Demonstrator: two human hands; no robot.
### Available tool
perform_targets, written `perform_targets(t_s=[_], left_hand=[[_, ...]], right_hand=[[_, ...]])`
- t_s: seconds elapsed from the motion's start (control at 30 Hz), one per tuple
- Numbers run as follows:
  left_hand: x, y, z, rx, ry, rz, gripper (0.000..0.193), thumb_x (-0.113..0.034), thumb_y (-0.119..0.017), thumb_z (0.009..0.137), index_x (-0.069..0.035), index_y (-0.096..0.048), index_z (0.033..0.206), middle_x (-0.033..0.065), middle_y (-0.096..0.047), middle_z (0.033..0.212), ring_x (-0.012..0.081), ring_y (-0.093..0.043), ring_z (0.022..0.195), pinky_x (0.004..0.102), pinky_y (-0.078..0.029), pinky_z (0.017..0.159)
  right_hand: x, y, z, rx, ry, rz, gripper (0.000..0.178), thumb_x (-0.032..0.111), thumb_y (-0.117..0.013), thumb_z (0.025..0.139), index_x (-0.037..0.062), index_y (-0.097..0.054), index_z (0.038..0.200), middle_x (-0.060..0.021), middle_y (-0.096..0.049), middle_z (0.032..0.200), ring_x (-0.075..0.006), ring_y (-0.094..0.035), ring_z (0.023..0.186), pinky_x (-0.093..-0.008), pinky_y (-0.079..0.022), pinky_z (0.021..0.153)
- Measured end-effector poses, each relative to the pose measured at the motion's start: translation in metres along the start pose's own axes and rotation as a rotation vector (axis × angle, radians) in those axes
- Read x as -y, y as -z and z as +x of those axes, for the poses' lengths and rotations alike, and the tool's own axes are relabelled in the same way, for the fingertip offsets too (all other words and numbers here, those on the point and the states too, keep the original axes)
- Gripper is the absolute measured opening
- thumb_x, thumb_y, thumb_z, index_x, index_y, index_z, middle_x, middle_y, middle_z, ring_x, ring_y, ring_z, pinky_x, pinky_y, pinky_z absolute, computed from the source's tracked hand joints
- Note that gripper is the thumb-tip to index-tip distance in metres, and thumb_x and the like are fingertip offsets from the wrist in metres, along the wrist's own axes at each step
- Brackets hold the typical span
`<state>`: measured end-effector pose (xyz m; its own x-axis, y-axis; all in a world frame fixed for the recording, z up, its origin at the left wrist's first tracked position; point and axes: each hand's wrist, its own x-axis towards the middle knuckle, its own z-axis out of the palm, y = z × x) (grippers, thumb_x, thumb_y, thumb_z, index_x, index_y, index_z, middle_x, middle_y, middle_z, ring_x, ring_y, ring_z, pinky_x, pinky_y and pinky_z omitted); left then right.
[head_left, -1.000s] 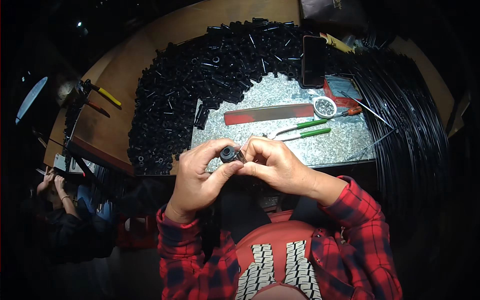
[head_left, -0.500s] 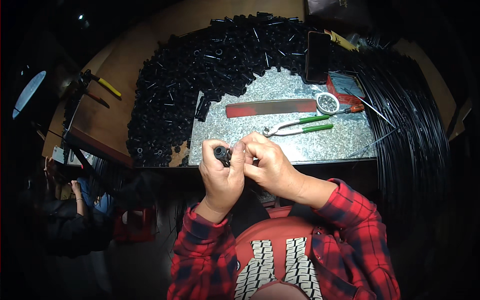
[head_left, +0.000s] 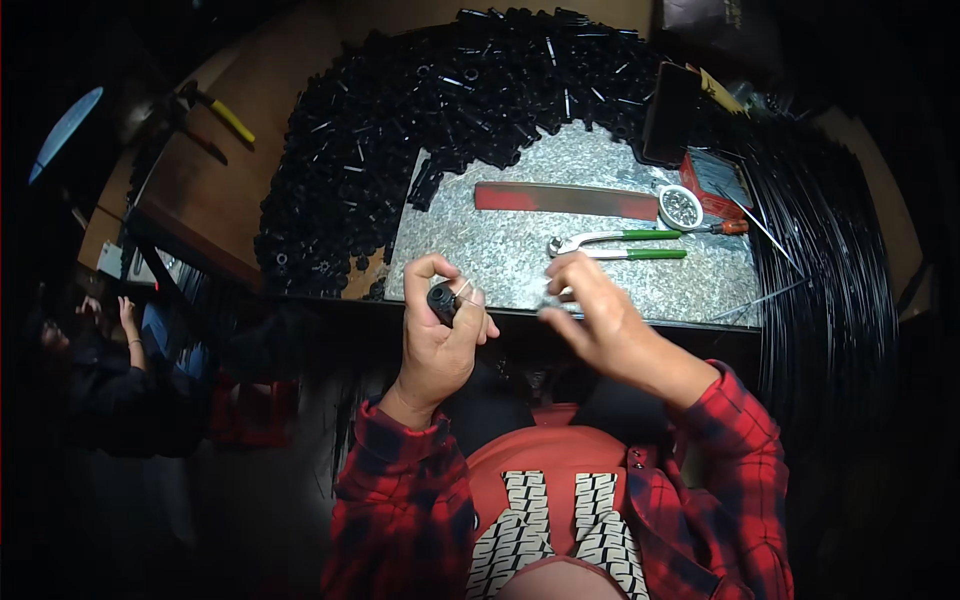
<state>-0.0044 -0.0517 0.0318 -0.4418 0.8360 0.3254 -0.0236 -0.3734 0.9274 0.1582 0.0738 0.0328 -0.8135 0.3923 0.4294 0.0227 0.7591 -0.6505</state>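
My left hand [head_left: 430, 345] is closed round a short black tube [head_left: 440, 302], whose round, open end points up. A thin pale loop or strip [head_left: 464, 288] shows beside the tube at my thumb; its kind is too small to tell. To the right, apart from the tube, my right hand [head_left: 605, 318] hovers over the table's front edge. Its fingers are bent and smeared by motion, so whether anything is in them does not show. Just beyond it, pincers [head_left: 650, 238] with green handles lie on the speckled slab [head_left: 450, 235].
A large heap of black tubes [head_left: 400, 130] covers the table's back and left. A red-and-dark bar [head_left: 565, 200], white cup of small metal bits [head_left: 681, 207], orange-handled screwdriver [head_left: 730, 227], red box [head_left: 715, 180] and long black strands [head_left: 820, 250] lie around. Another person's hand [head_left: 128, 315] shows far left.
My right hand has come away from the tube and moved right. The left hand still grips the tube, with its forefinger lifted more. The whole view has shifted slightly.
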Motion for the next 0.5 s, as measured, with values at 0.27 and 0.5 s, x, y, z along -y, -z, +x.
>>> perform_targets(t_s=[0.27, 0.5], left_hand=[[-0.009, 0.006, -0.003, 0.018, -0.023, -0.014, 0.021, -0.008, -0.052, 0.096, -0.008, -0.032, 0.098, -0.0006, -0.042, 0.062, 0.0058, -0.038, 0.045, 0.0237, -0.041, 0.047], [-0.016, 0.006, -0.005, 0.084, 0.012, 0.019, 0.022, -0.013, -0.056, 0.095, -0.009, -0.035, 0.089, -0.0004, -0.043, 0.063, 0.0059, -0.044, 0.051, 0.03, -0.051, 0.064]], right_hand=[[-0.039, 0.044, -0.004, -0.039, -0.095, -0.391, 0.023, 0.001, -0.066, 0.078, -0.0005, -0.047, 0.091, -0.0184, -0.051, 0.091, -0.0374, -0.054, 0.084, -0.0411, -0.045, 0.073], [-0.051, 0.051, -0.008, 0.038, -0.135, -0.522, 0.023, 0.006, -0.068, 0.078, -0.0013, -0.049, 0.09, -0.0187, -0.052, 0.092, -0.0375, -0.055, 0.087, -0.0422, -0.045, 0.076]])
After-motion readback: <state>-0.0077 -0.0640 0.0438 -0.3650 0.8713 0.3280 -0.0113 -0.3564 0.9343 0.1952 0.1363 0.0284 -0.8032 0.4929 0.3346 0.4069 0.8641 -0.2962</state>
